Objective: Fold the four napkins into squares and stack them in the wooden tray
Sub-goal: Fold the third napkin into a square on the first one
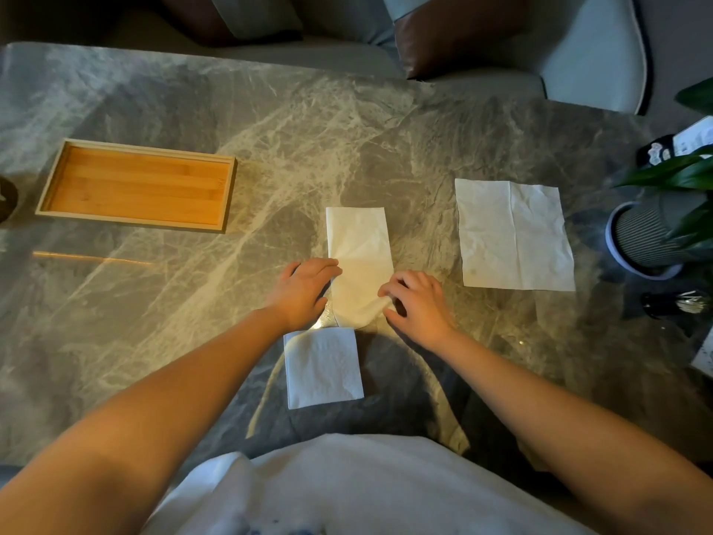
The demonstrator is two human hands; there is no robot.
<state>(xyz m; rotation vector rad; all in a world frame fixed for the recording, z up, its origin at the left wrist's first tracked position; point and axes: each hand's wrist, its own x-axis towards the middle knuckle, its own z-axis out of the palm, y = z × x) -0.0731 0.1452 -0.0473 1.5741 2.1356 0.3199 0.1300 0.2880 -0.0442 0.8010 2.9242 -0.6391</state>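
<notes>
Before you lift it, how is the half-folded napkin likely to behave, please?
Probably floppy: the half-folded napkin crumples at its near corner where the right hand pinches it. Likely light and apt to slide on the glossy table unless the left hand pins it.

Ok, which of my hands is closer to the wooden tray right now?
Left. The left hand rests on the left edge of the half-folded napkin, on the side facing the wooden tray; the right hand pinches the napkin's near right corner, farther from it.

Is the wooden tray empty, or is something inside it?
Empty. The rectangular light wooden tray shows only its bare orange-brown floor from rim to rim; nothing lies in it.
</notes>
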